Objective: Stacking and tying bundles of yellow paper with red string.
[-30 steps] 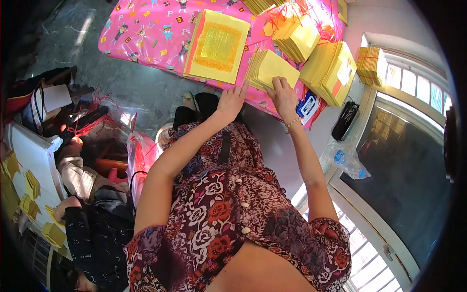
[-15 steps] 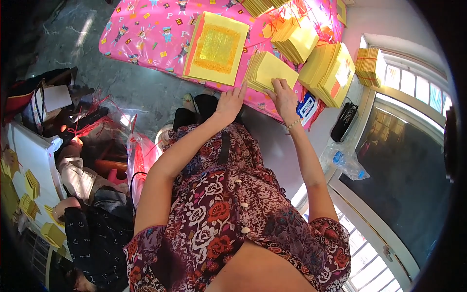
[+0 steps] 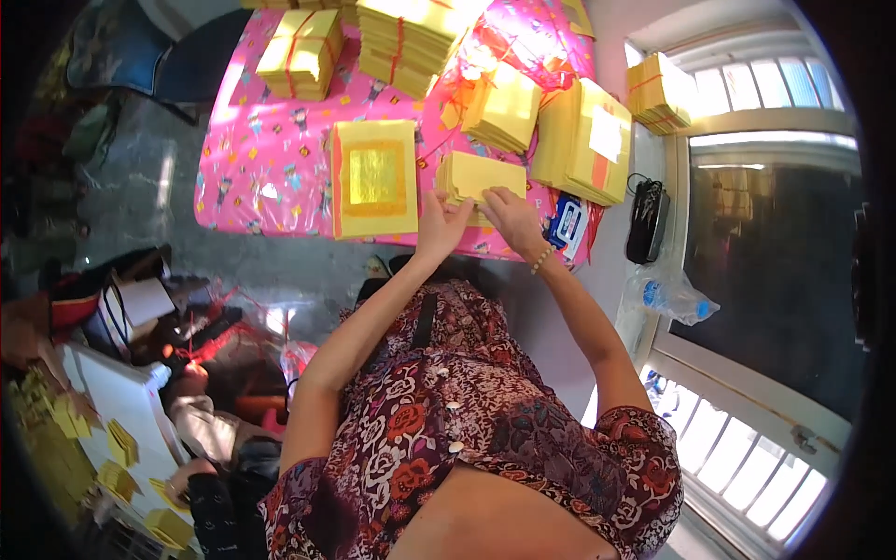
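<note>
A low stack of yellow paper (image 3: 485, 172) lies on the table in front of me, its near edge uneven. My left hand (image 3: 442, 229) pinches paper at the near left corner, thumb and forefinger against the edge. Close beside it, my right hand (image 3: 513, 222) has its fingers curled over the near right edge of the same stack. How many sheets each hand holds is hidden by the fingers. To the left is a bigger pile of yellow paper with a gold square (image 3: 373, 177) on its top sheet.
The pink patterned tablecloth (image 3: 271, 177) bears several yellow paper bundles (image 3: 303, 54), some tied with red string. A blue-and-white box (image 3: 567, 224) sits near the right edge. Beyond are a black case (image 3: 646, 222) and a plastic bottle (image 3: 677, 301). Another person's sleeve (image 3: 217, 513) shows lower left.
My left hand has gone from the table edge onto the stack's near left corner. My right hand's fingers have curled over the near edge. The view has shifted, showing more of the table's far side.
</note>
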Demonstrator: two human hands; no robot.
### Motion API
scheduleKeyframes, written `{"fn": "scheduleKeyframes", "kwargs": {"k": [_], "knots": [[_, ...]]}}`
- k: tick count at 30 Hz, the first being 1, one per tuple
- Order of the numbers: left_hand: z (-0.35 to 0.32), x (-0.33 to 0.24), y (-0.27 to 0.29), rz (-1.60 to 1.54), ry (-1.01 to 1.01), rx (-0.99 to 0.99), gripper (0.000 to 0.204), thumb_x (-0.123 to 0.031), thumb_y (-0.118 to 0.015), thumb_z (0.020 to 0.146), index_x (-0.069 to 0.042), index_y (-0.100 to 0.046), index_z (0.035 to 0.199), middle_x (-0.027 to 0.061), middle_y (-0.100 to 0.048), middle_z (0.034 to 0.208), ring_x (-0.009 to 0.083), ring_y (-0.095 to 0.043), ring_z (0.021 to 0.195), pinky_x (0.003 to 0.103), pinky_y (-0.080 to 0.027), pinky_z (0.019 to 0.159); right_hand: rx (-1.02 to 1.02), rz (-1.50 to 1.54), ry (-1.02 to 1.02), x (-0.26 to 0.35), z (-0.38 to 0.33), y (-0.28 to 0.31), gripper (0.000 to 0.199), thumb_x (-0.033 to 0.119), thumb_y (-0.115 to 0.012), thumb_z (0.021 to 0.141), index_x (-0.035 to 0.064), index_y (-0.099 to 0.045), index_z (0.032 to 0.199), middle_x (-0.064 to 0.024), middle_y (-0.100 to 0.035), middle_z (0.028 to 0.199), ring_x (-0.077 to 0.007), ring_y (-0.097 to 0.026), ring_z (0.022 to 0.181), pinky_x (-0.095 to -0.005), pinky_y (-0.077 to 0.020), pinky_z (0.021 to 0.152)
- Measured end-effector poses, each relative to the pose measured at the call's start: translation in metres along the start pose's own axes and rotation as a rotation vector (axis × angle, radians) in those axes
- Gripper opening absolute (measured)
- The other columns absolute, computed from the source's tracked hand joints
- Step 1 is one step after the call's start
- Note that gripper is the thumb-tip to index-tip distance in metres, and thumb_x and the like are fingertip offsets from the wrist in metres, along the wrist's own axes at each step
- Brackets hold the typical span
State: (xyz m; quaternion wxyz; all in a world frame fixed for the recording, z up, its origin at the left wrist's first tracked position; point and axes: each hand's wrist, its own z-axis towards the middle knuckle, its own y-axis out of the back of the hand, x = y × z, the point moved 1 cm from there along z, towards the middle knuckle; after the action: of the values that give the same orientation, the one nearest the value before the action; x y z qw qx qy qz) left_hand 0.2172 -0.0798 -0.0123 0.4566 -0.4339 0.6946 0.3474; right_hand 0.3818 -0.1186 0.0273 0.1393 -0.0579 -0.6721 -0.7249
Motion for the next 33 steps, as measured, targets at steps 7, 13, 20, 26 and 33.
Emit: {"fn": "scheduleKeyframes", "kwargs": {"k": [7,13,20,26,33], "knots": [[0.037,-0.002,0.001,-0.408,0.321,0.146,0.058,-0.02,-0.07,0.082,0.005,-0.033,0.118,0.0183,-0.06,0.095,0.021,-0.066,0.074,0.028,-0.054,0.057,-0.027,0.014,0.008,0.011,-0.002,0.006,0.027,0.031,-0.064,0.082,0.0091,-0.057,0.096,-0.0067,-0.059,0.093,-0.0233,-0.062,0.085,-0.0339,-0.0507,0.068],[0.026,0.024,0.011,-0.395,0.277,0.052,0.052,0.001,-0.059,0.078,0.003,-0.031,0.121,0.0189,-0.056,0.102,0.0211,-0.063,0.075,0.031,-0.055,0.055,-0.048,0.059,0.01,0.034,-0.006,0.02,0.039,0.034,-0.068,0.077,0.0075,-0.057,0.104,-0.0086,-0.057,0.101,-0.0268,-0.058,0.098,-0.0395,-0.0467,0.082],[-0.005,-0.075,0.075,-0.418,0.299,0.102,0.049,0.0,-0.056,0.082,-0.005,-0.037,0.127,0.0122,-0.059,0.105,0.0212,-0.063,0.084,0.032,-0.055,0.064,-0.437,0.188,-0.23,0.032,-0.019,0.067,0.045,0.022,-0.064,0.081,0.0033,-0.05,0.12,-0.017,-0.052,0.118,-0.0358,-0.046,0.117,-0.0459,-0.0381,0.097],[-0.008,-0.026,0.183,-0.495,0.333,-0.041,0.048,0.002,-0.053,0.08,-0.006,-0.038,0.125,0.0117,-0.06,0.1,0.022,-0.062,0.082,0.033,-0.055,0.066,-0.245,0.432,-0.576,0.014,-0.031,0.044,0.042,0.028,-0.059,0.087,-0.0013,-0.05,0.115,-0.0205,-0.054,0.113,-0.0357,-0.054,0.106,-0.0415,-0.0436,0.088],[-0.031,0.02,0.211,-0.066,0.451,-0.192,0.043,-0.005,-0.05,0.081,-0.004,-0.039,0.123,0.0144,-0.058,0.101,0.0234,-0.062,0.084,0.035,-0.055,0.06,0.072,0.989,-0.778,-0.01,-0.056,-0.028,0.066,0.046,-0.063,0.084,-0.0065,-0.048,0.121,-0.0201,-0.058,0.115,-0.0287,-0.058,0.105,-0.037,-0.0447,0.09]]}}
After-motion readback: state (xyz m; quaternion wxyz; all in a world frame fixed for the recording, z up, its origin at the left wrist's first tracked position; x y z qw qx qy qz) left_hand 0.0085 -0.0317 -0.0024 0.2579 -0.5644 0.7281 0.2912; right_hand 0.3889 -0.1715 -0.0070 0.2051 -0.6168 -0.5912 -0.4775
